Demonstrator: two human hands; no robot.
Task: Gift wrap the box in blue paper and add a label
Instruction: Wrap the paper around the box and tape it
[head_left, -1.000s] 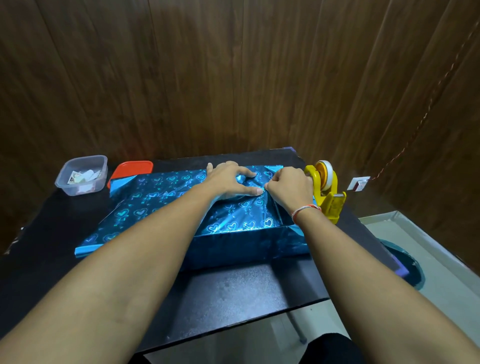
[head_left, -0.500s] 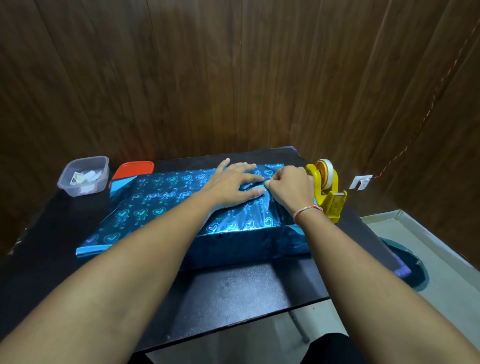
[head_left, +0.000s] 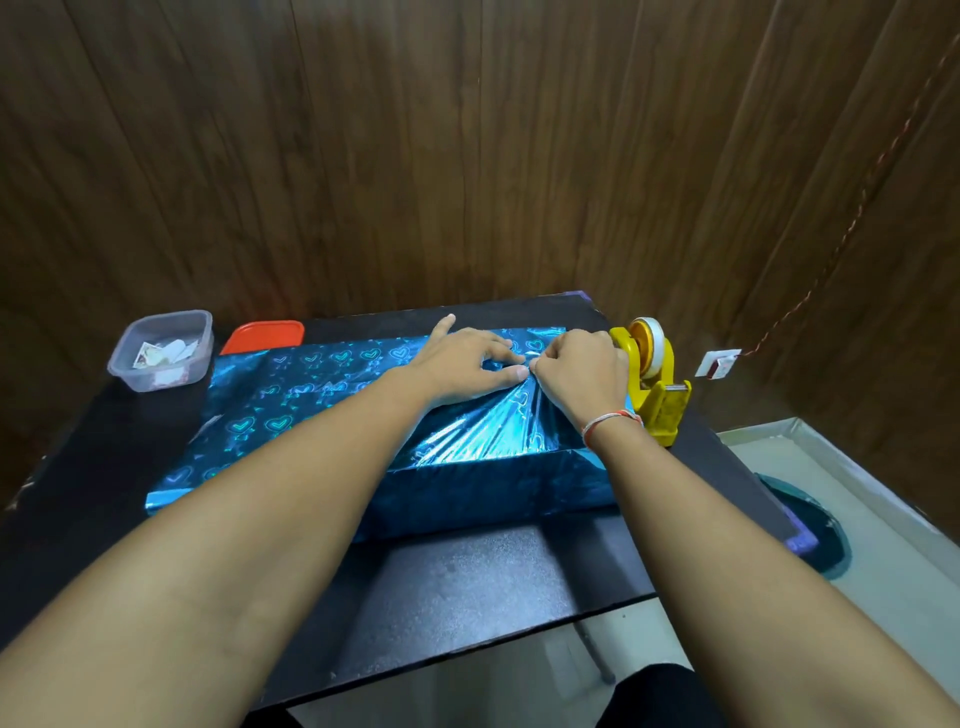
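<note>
Under both hands (head_left: 467, 364): blue paper (head_left: 311, 395) (creased)

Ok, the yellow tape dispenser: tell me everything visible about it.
The tape dispenser is yellow, plastic-looking, standing upright on the black table near its right edge, beside the blue-wrapped box. A pale tape roll with an orange core sits in its top. The right hand partly overlaps it; contact cannot be told.

No readable text, brand or number shows anywhere; the blue paper (head_left: 322, 395) carries only a heart pattern, no words or lettering.
</note>
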